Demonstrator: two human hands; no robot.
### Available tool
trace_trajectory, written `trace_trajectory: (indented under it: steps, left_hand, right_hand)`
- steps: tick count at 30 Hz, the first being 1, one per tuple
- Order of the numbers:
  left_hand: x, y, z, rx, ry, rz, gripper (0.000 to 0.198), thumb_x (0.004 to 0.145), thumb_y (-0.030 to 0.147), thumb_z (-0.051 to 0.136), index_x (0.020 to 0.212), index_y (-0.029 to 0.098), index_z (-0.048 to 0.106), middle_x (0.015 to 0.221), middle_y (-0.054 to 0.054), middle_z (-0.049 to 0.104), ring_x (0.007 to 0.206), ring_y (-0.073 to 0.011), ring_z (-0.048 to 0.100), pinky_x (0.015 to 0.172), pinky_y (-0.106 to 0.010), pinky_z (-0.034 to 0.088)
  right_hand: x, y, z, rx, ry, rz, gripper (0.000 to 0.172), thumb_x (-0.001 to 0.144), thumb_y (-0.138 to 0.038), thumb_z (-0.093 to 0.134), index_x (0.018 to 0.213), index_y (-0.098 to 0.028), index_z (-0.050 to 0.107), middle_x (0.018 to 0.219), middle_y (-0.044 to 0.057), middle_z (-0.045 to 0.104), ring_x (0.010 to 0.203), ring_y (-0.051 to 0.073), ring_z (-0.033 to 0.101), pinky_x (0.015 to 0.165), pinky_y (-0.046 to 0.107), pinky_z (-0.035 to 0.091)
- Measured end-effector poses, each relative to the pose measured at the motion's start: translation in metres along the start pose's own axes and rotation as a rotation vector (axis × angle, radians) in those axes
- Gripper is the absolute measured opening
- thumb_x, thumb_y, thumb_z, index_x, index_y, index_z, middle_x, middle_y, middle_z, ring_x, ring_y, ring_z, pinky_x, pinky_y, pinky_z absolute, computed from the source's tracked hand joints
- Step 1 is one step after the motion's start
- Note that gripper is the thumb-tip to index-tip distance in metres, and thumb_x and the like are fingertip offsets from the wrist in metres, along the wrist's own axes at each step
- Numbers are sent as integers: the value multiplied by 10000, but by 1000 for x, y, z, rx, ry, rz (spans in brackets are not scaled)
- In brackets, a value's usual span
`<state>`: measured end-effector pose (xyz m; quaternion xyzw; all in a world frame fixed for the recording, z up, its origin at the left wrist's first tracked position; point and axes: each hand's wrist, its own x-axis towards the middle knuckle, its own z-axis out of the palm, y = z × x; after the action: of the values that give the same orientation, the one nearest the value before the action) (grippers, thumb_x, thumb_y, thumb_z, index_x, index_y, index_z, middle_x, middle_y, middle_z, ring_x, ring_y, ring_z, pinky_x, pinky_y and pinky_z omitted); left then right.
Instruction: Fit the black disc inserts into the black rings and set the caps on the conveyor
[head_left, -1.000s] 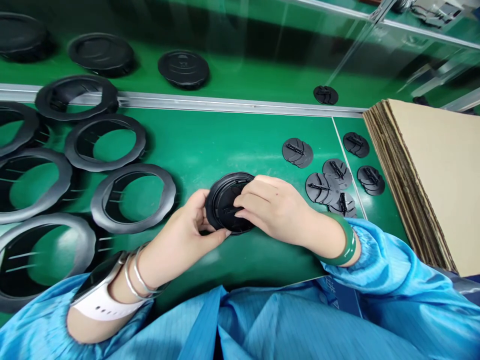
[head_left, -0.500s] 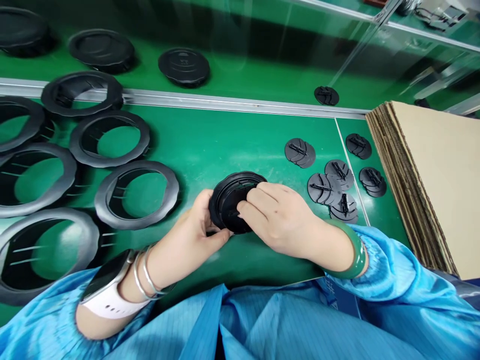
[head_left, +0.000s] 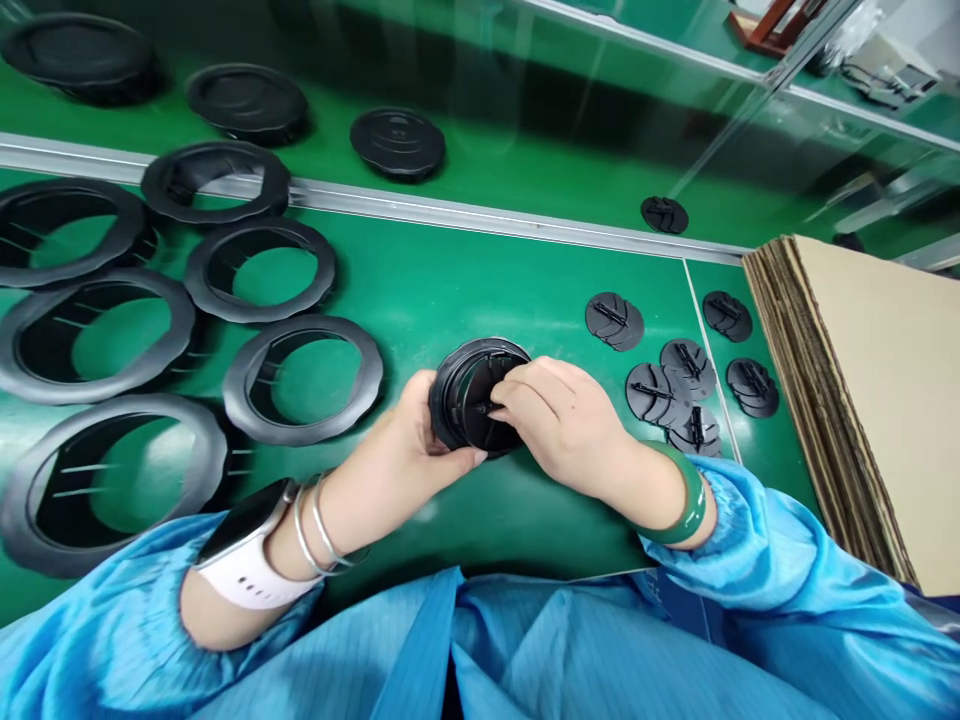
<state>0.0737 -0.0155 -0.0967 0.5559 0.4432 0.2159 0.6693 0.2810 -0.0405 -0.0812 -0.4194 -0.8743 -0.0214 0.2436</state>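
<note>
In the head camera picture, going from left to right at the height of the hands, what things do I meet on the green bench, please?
Black ring → second black ring → left hand → round black plastic part → right hand → small black discs → stack of cardboard sheets

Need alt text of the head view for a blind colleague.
Left hand and right hand hold a round black plastic part over a green workbench, the right fingers on it. Black rings lie left; small black discs and stacked cardboard lie right.
</note>
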Motion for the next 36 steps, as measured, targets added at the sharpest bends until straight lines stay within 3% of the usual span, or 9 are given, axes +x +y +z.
trace_trajectory:
  steps: [10, 13, 15, 19, 22, 25, 28, 31, 36]
  left_hand:
    - [1, 1, -4, 35, 26, 51, 528, 690, 265, 774, 1117, 227, 466, 1046, -33, 695, 1013, -278, 703, 841, -426, 594]
    - [2, 9, -6, -63, 82, 21, 532, 680, 263, 782, 1092, 225, 449, 942, -14, 730, 929, -253, 730, 811, -391, 591]
    - [2, 15, -9, -107, 131, 10, 518, 676, 253, 775, 1070, 222, 439, 898, -8, 743, 843, -231, 738, 752, -357, 587]
    - [0, 22, -11, -143, 183, 28, 429, 715, 214, 726, 1046, 210, 453, 843, 10, 744, 705, -162, 696, 676, -289, 563]
    - [0, 23, -12, -137, 211, 25, 404, 734, 193, 714, 1046, 215, 458, 835, 23, 743, 709, -151, 691, 708, -284, 566]
    - [0, 21, -12, -131, 225, 26, 409, 735, 197, 714, 1055, 223, 461, 841, 28, 741, 709, -154, 691, 710, -286, 566]
    - [0, 18, -13, -123, 234, 29, 424, 735, 214, 718, 1075, 229, 465, 857, 22, 738, 739, -166, 691, 721, -296, 561]
    - [0, 15, -15, -101, 254, 45, 425, 748, 238, 719, 1096, 238, 476, 892, 15, 727, 820, -180, 688, 782, -318, 547]
    - [0, 10, -15, -10, 225, 67, 499, 737, 284, 767, 1114, 252, 441, 943, 12, 700, 926, -186, 663, 868, -342, 521]
  right_hand:
    - [-2, 1, -29, -54, 167, -183, 250, 971, -104, 534, 1185, -159, 652, 859, 51, 676, 800, 181, 605, 626, 324, 468]
    - [-5, 14, -29, -97, 188, -49, 257, 953, -105, 574, 1169, -189, 684, 821, 49, 651, 770, 190, 583, 632, 339, 457]
    - [-6, 27, -18, -69, 126, 85, 223, 963, -120, 564, 1102, -209, 714, 801, 44, 628, 760, 190, 571, 646, 337, 462]
    - [-7, 45, 5, 208, 39, 238, 176, 963, -152, 587, 1049, -202, 733, 876, 53, 620, 838, 179, 606, 721, 308, 518]
    - [-5, 46, -5, 261, 122, 267, 169, 970, -183, 589, 1059, -214, 729, 905, 55, 630, 857, 180, 614, 758, 326, 523]
    - [-6, 44, -28, 131, 185, 296, 162, 980, -227, 580, 1045, -226, 729, 932, 67, 639, 897, 207, 617, 788, 367, 516]
    - [-9, 47, -33, -23, 41, 291, 151, 967, -221, 593, 988, -209, 742, 937, 87, 656, 912, 242, 615, 796, 402, 512]
    - [-11, 54, -16, 64, -109, 296, 116, 929, -184, 651, 989, -183, 750, 969, 94, 669, 931, 246, 616, 837, 407, 520]
    - [-11, 62, 9, 365, -56, 517, 386, 745, -140, 851, 1111, -201, 748, 998, 55, 643, 855, 189, 609, 806, 345, 538]
